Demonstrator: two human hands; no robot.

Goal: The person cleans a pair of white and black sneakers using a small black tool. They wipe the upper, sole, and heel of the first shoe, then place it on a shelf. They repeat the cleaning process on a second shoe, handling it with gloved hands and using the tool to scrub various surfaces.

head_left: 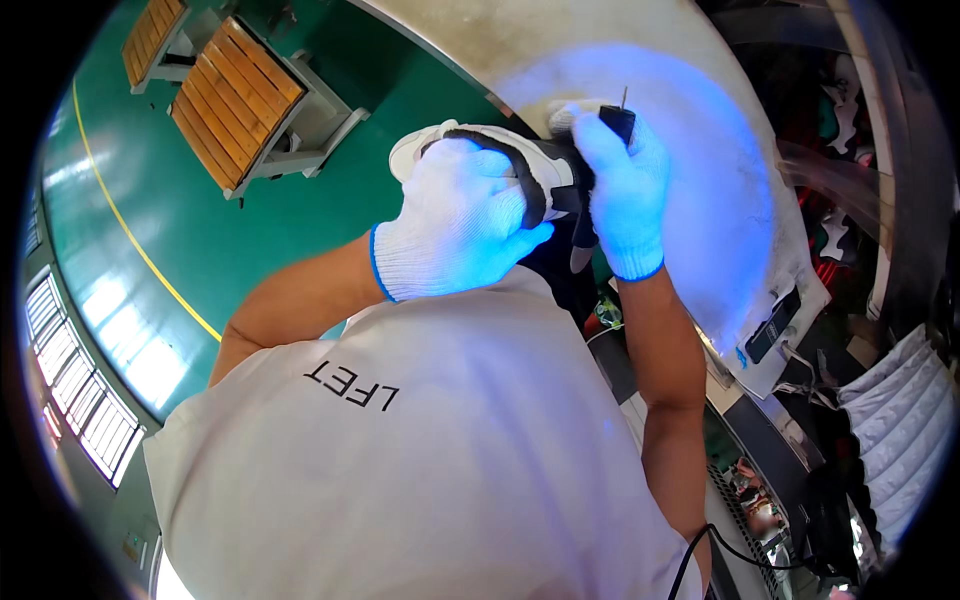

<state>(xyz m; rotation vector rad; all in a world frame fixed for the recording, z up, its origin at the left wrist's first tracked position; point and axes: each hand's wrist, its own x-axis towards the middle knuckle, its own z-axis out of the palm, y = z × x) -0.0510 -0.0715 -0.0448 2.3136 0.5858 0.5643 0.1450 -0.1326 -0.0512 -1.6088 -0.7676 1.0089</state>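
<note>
My left hand [455, 215], in a white knit glove with a blue cuff, is closed around a white and black shoe [530, 155]. The shoe's pale sole edge shows beyond my knuckles, and a black band runs along its opening. On the shoe's right, my right hand [630, 185], gloved the same way, is closed on a small black tool [618, 122] with a thin metal pin sticking up from its end. Its fingers lie close to the black part of the shoe, but the glove hides whether they touch it. Blue light falls over both gloves.
A pale worktable [715, 200] with a curved edge lies under the blue glow. A dark phone-like device [773, 325] rests at its near right corner. Wooden-slatted stands [237, 105] are on the green floor [150, 210] at left. A black cable [735, 545] loops at lower right.
</note>
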